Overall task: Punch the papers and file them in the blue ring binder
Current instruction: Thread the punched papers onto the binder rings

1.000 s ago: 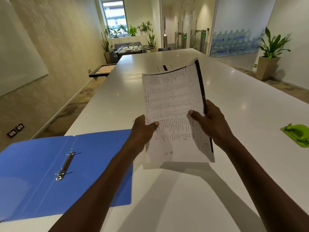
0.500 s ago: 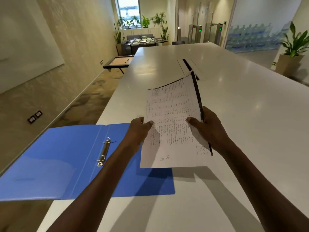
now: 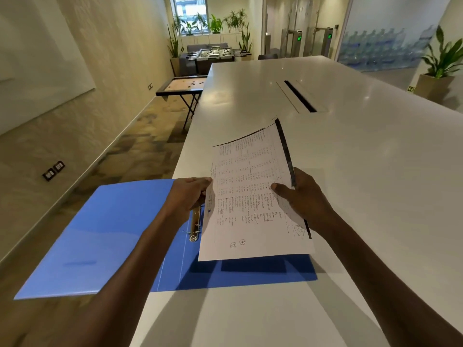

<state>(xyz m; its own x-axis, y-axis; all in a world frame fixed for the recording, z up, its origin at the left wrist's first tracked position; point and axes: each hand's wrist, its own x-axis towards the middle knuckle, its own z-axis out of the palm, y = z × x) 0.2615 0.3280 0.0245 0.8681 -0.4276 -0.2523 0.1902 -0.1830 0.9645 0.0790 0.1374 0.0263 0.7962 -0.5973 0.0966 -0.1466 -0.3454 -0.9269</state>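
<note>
A stack of printed papers [image 3: 250, 196] hangs tilted above the right half of the open blue ring binder [image 3: 105, 236]. My left hand [image 3: 188, 199] pinches the stack's left edge. My right hand [image 3: 303, 199] grips its right edge, thumb on top. The binder lies flat at the white table's left edge, its left cover overhanging the floor. Its metal ring mechanism [image 3: 195, 226] shows just left of the papers, partly hidden by my left hand. The binder's right cover is mostly covered by the sheets.
The long white table [image 3: 363, 171] stretches ahead, with a dark cable slot [image 3: 299, 96] in its middle. Left of the table the floor drops away, with a small game table [image 3: 180, 86] beside it. Potted plants stand at the far end and right.
The papers, held in both hands, have moved left and down from over the bare table to over the binder's right half. The view has swung left; the green object at right is out of view.
</note>
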